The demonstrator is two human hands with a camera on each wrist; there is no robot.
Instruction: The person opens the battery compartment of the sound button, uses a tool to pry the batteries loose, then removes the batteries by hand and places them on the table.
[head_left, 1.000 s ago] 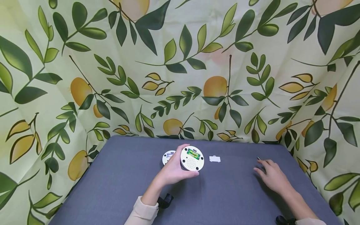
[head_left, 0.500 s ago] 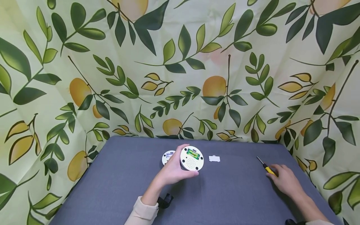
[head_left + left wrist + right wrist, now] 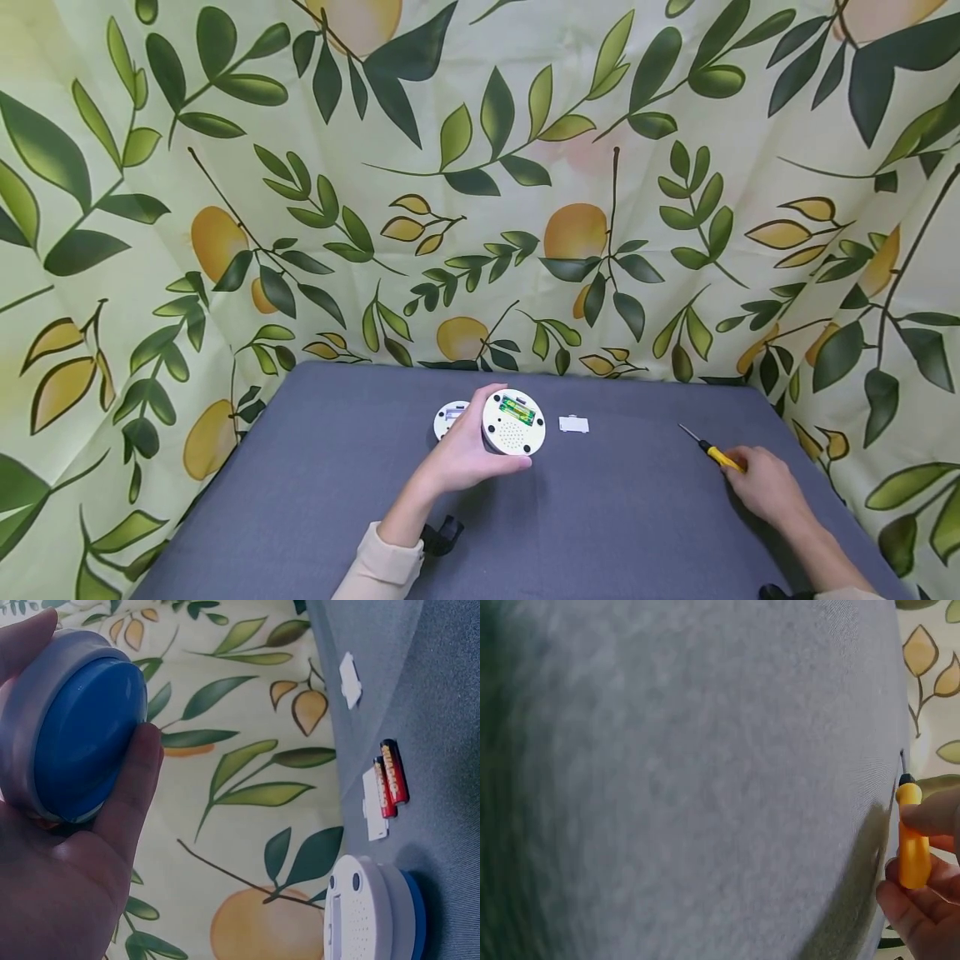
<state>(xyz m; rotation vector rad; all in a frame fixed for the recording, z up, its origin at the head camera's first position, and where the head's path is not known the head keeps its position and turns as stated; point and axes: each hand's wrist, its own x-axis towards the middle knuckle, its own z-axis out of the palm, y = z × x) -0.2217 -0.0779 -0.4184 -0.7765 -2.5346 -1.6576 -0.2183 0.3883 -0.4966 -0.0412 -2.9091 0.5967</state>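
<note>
Device (image 3: 513,438), round, white with one blue side, is clasped in the person's left hand (image 3: 463,454) above the grey table (image 3: 600,517) — green batteries (image 3: 517,410) sit uncovered in its white side. The right hand (image 3: 767,490) grips a yellow screwdriver (image 3: 722,456). Behind the left hand lies a second device (image 3: 446,417); red batteries (image 3: 394,772) and white covers (image 3: 349,680) rest nearby — patterned cloth (image 3: 420,183) beyond.

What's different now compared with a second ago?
The right hand has drawn back toward the person and to the right. It now grips the yellow handle of a screwdriver, which it mostly hid before; whether it already held it then, I can't tell. The left hand stays put, holding the round white device, and the white cover lies where it was.
</note>
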